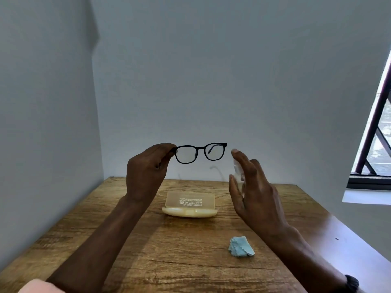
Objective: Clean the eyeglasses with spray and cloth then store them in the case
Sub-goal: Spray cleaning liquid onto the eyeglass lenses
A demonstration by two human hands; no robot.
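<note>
Head view, 1 frame.

- Left hand [146,172]: raised above the table [169,256], fingers curled, pinching the glasses [198,149] at the frame's left end, by the hinge. Back of the hand faces the camera, so the exact finger contact is hidden.
- Glasses: black frame, 2 lenses, held level in the air against the pale wall [211,70]. The whole frame sticks out to the right of the grip. The right end hangs free.
- Right hand [258,193]: raised just right of the glasses, not touching them. It holds a small clear spray bottle [238,171] between the thumb and the fingers. The index fingertip [235,152] sits up at the bottle's top, just beside the frame's right end. The bottle is mostly hidden behind the hand and is blurred.
- Case [190,205]: pale yellow, open, lying on the table below the glasses and between the 2 forearms. Printed text shows on the lid.
- Cloth [241,246]: light blue, crumpled, on the table nearer the camera, right of centre, under the right forearm. Well apart from the case.
- Other: black band [352,282] on the right wrist. Pink sleeve [40,286] at the lower left edge. Window [378,144] with dark bars at the right.
</note>
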